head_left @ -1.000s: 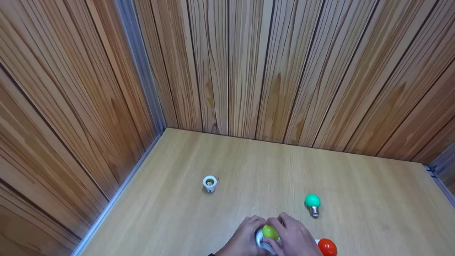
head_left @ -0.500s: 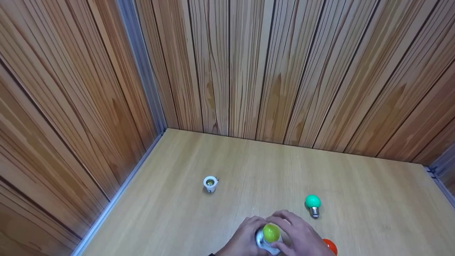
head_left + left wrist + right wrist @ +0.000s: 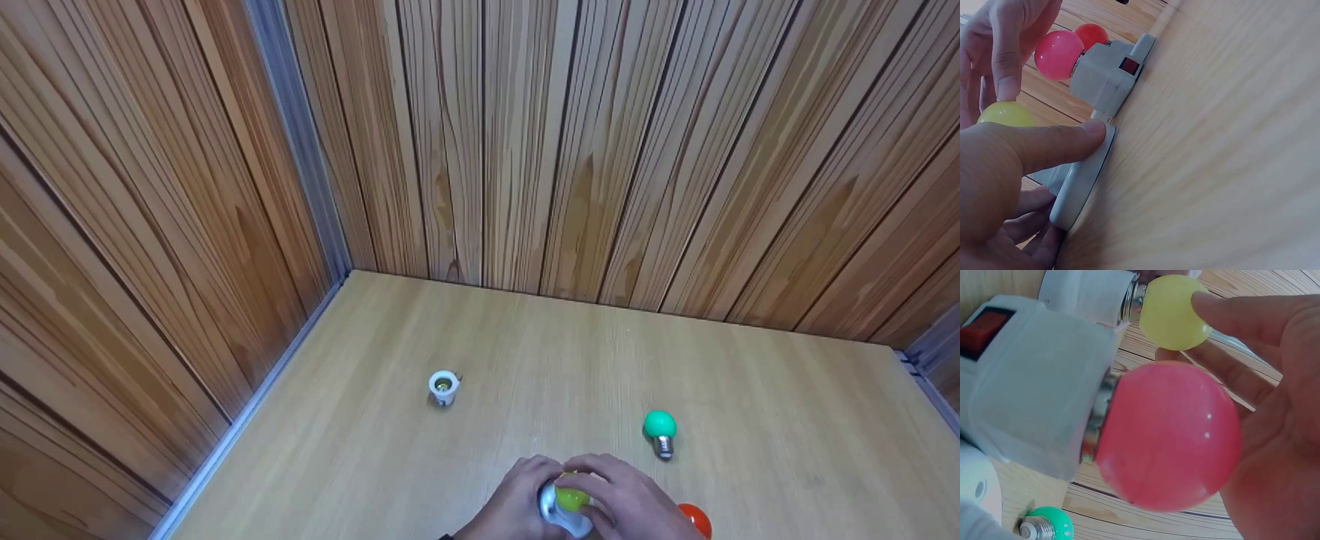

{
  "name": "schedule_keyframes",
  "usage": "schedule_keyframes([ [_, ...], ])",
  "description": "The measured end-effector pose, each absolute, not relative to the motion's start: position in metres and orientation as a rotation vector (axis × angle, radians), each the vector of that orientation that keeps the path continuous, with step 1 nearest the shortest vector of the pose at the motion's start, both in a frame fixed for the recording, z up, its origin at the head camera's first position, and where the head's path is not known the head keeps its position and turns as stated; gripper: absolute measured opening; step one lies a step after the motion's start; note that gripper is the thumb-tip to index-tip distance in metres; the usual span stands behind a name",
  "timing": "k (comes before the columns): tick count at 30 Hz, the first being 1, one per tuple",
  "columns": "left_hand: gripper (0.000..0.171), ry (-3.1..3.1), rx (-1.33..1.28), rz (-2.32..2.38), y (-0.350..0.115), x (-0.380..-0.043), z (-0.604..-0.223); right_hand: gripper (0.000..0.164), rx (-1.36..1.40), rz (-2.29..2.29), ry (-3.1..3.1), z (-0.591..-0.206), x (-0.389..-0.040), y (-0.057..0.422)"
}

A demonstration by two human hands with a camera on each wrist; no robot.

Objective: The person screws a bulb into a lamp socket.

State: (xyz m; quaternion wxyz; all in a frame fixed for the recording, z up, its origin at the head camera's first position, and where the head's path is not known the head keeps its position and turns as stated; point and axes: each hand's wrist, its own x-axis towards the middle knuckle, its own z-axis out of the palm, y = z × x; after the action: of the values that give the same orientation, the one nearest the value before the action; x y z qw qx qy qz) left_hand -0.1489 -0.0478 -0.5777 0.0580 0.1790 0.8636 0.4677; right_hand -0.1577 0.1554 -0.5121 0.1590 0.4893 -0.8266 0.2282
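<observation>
My left hand [image 3: 517, 501] holds a white lamp holder [image 3: 1081, 185] low on the table, its thumb along the base's edge in the left wrist view. A yellow-green light bulb [image 3: 571, 499] stands in that holder, its metal screw thread [image 3: 1133, 302] partly showing. My right hand [image 3: 626, 499] pinches the bulb, thumb on one side and fingers on the other. Close by, a pinkish-red bulb [image 3: 1168, 439] sits in another white holder [image 3: 1039, 394] with a red rocker switch [image 3: 985, 331]. Beyond it in the left wrist view is a second red bulb [image 3: 1091, 36].
A green bulb [image 3: 660, 426] lies on the wooden table [image 3: 360, 465] to the right. Farther back on the left stands a small white socket [image 3: 443, 387], its opening facing up. Wood-plank walls [image 3: 517, 150] rise at the back and left.
My right fingers spread off the yellow-green bulb half a second ago and now cover its top again. The left hand stays in place on the holder.
</observation>
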Motion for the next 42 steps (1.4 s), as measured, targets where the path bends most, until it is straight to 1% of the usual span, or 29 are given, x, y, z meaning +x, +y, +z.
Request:
schedule_keyframes([
  [7,0.056,2.577,0.498,1.408,-0.05,-0.15,-0.578,0.045,1.385,0.69,-2.428,-0.512,-0.158,0.153],
  [12,0.054,2.557,0.484,1.433,-0.05,-0.151,-0.579,0.045,1.33,0.621,-2.45,-0.512,-0.156,0.15],
  [18,0.053,2.476,0.373,1.428,-0.05,-0.153,-0.577,0.043,1.251,0.597,-2.529,-0.512,-0.153,0.147],
  [23,0.052,2.44,0.31,1.425,-0.049,-0.153,-0.575,0.043,1.222,0.593,-2.462,-0.515,-0.151,0.144],
  [30,0.059,2.599,0.526,1.391,-0.049,-0.149,-0.577,0.039,1.137,0.554,-2.497,-0.514,-0.147,0.138],
  [33,0.059,2.569,0.509,1.407,-0.05,-0.149,-0.577,0.037,1.118,0.574,-2.597,-0.512,-0.146,0.138],
  [36,0.057,2.505,0.444,1.411,-0.051,-0.15,-0.576,0.039,1.114,0.566,-2.675,-0.509,-0.146,0.14],
  [42,0.054,2.442,0.342,1.389,-0.05,-0.152,-0.573,0.051,1.21,0.535,-2.662,-0.507,-0.15,0.147],
])
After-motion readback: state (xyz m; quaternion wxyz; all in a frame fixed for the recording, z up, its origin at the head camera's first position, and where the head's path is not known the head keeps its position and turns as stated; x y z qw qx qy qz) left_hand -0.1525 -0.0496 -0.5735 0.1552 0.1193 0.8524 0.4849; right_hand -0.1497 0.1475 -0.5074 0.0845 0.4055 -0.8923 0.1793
